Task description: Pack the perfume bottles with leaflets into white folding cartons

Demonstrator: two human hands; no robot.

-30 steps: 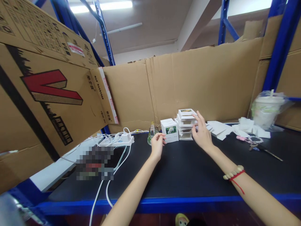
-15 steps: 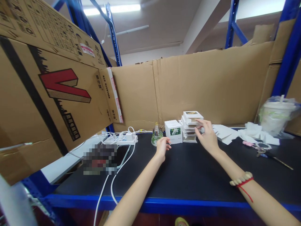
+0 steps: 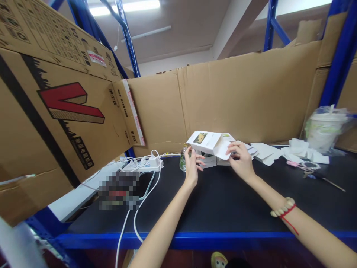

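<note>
"What had just changed, starting at the left?"

"The left hand (image 3: 192,169) had come up under the left end of a white box (image 3: 211,140). Its fingers were spread, open rather than clasped; whether a fingertip bore any weight, I couldn't tell."

"And the box?"

"Half a second earlier the right hand was at the stack. Now the box was off the mat (image 3: 223,203), between the hands, in front of the upright flower carton (image 3: 210,160). So the work, I'd judge, had gone from reaching to handling one box."

"Which way did it point?"

"Its long axis ran left to right, dipping slightly rightward. The yellow-flower picture (image 3: 200,138) faced up, near the left end, and the flap (image 3: 222,151) stuck out at the right end."

"Then the right hand (image 3: 243,163)?"

"It was closed, pinching that flap between thumb and fingers. Behind it showed part of the stack (image 3: 228,137), with loose white card (image 3: 267,153) farther right."
</note>
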